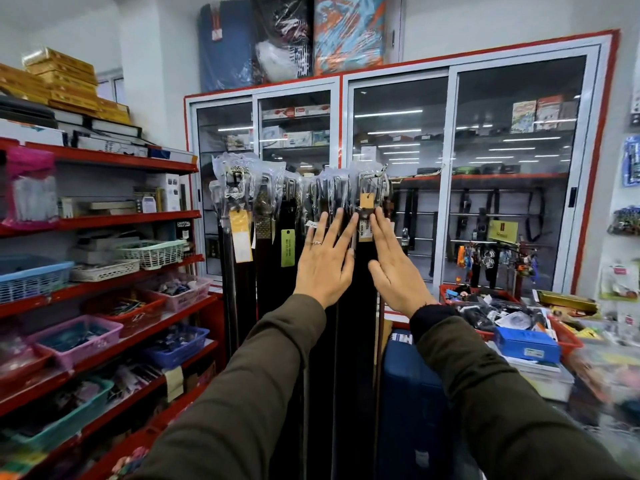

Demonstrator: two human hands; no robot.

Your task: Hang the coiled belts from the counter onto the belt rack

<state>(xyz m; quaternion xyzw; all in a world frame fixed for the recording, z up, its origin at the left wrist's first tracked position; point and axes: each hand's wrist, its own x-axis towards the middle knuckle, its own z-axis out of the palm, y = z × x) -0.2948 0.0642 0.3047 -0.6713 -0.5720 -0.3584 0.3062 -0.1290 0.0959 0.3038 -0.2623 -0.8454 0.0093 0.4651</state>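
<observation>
Both hands are raised flat in front of the hanging belts [294, 258], with the palms turned away from the camera. The left hand [325, 265] has all fingers straight and spread; its grip is fully open and it holds nothing. The fingertips lie on or just in front of the dark straps, near a small white price tag [312, 224]. A ring [317, 242] sits on one finger of this hand. The right hand [393, 268] is also flat, with the fingers straight and close together; its grip is open too and holds nothing. Its fingertips reach up beside an orange tag [366, 201] that hangs from a buckle.

The belts hang in a tight row from the belt rack [388, 176], with the buckles at the top wrapped in clear plastic [235, 174] and the long dark straps falling straight down. A yellow tag [241, 235] and a green tag [287, 247] hang on the belts more to the left.

Behind the belts stands a glass cabinet [450, 168] with a red frame. On the left are red shelves [104, 223] with plastic baskets. On the right, the table [540, 372] carries red trays [568, 341] full of small goods and a blue box [526, 344]. I cannot make out any coiled belts there, because this part is blurred.
</observation>
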